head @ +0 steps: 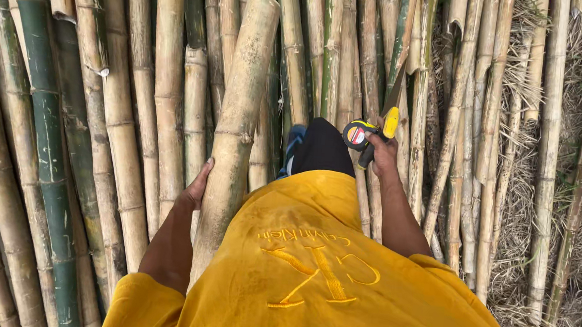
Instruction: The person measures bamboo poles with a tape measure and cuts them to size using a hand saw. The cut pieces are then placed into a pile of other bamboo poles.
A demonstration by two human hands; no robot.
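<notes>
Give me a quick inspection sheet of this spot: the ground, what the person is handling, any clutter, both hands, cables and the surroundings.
Surface: ground covered by laid bamboo poles, tan and green.
Job's things: thick bamboo pole raised at an angle; yellow and black tape measure; yellow-handled tool, kind unclear.
Clutter: dry straw among the poles at right.
Hands: left hand grips the thick pole's side; right hand holds tape measure and tool together.
Cables: nothing seen.
Surroundings: only bamboo and straw; the person's yellow shirt fills the lower view.
</notes>
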